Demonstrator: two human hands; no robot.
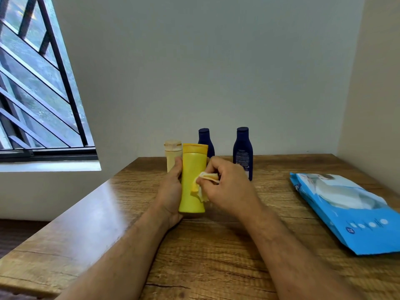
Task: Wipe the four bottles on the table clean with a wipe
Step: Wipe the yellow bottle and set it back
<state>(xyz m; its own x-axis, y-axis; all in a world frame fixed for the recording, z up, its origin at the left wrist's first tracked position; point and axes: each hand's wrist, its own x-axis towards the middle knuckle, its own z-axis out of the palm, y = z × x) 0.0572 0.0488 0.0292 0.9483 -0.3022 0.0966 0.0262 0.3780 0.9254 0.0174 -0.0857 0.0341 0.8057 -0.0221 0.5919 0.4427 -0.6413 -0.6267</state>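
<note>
A yellow bottle [193,176] stands upright in the middle of the wooden table [216,245]. My left hand [171,191] grips its left side and base. My right hand [225,187] pinches a crumpled wipe [203,182] and presses it against the bottle's right side. Behind the yellow bottle stands a cream bottle [172,154], partly hidden by it. Two dark blue bottles stand near the wall: one [205,141] mostly hidden behind the yellow bottle, the other [242,152] to the right, in plain sight.
A blue pack of wipes [348,208] lies flat at the table's right side. The wall runs close behind the bottles and along the right. A barred window [36,83] is at the left, beyond the table's left edge.
</note>
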